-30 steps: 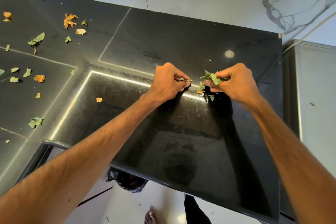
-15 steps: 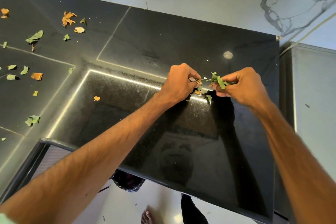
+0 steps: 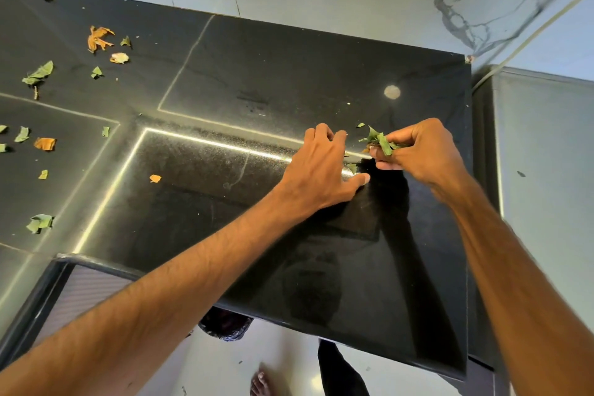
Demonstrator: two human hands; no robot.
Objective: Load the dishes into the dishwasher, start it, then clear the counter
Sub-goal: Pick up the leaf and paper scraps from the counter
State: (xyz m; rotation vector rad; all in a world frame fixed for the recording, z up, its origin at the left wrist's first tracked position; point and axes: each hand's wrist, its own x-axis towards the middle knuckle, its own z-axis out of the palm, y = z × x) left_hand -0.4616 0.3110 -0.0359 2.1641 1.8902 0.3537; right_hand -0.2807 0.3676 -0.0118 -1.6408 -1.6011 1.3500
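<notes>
Leaf scraps (image 3: 379,141) are pinched together in the right hand (image 3: 421,154), so the spread left hand (image 3: 321,170) beside it can gather more.

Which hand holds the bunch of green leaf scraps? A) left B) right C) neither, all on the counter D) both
B: the right hand pinches the green leaf scraps over the black counter; the left hand beside it shows none in its fingers.
</notes>
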